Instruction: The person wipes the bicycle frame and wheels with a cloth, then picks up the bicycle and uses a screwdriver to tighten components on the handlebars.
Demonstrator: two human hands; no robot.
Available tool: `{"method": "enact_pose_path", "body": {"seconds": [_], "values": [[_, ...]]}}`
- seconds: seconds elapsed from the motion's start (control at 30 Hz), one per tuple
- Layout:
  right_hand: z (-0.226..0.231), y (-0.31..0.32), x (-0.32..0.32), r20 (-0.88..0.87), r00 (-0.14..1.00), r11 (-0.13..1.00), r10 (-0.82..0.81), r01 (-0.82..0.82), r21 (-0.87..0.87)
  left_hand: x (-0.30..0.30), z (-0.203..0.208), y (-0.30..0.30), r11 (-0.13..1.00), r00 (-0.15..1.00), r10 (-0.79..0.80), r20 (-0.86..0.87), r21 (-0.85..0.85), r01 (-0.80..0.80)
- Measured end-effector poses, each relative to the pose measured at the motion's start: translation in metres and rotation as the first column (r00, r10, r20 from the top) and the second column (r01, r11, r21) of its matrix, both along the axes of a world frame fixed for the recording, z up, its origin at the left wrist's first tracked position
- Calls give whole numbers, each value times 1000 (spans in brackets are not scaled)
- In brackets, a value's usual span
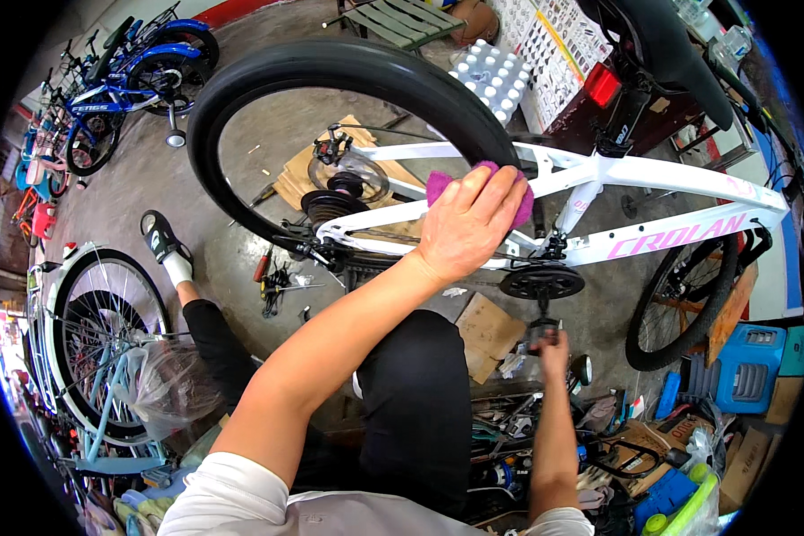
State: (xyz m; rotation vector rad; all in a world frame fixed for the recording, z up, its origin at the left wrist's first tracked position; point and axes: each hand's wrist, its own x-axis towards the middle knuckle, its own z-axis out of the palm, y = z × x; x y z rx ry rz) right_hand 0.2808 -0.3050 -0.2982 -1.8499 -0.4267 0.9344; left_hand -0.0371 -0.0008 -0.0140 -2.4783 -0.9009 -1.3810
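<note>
A white bicycle with pink lettering stands in front of me, its white frame [692, 237] stretching to the right. My left hand [473, 219] is closed on a purple cloth [523, 210], pressed where the black rear tyre [348, 61] meets the frame. Spokes in that rear wheel are too smeared to make out. Lower right, my right hand [555, 351] has its fingers round a black pedal [542, 330] below the chainring [542, 283]. Part of the cloth is hidden under my left palm.
Screwdrivers and small tools [281, 281] lie on the floor beside cardboard [487, 335]. Blue children's bikes [116, 85] stand far left, a light-blue bicycle [103, 384] nearer. Bottles [496, 76] stand at the back, a blue step stool [749, 364] at right, and a parts pile [500, 447] beside my right arm.
</note>
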Motion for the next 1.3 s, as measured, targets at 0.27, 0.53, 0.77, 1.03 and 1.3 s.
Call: {"method": "enact_pose_path", "body": {"seconds": [0.27,0.53,0.77,1.03,1.3], "values": [[121,104,-232,-433,883,978,180,-114,174,-3,-3,8,1000,997,-29,-71,0,29],[329,101,-80,-32,997,970,71,-61,234,-10,2,9,999,995,-50,-90,-12,49],[130,0,72,114,993,1000,-1,0,8,-7,4,7,998,997,-57,-53,-7,56],[-22,57,-173,-35,995,995,98,-98,11,1,10,7,997,997,-73,-10,-40,72],[313,122,-170,-132,989,951,67,-23,310,-7,6,9,993,996,-77,-39,-97,73]]}}
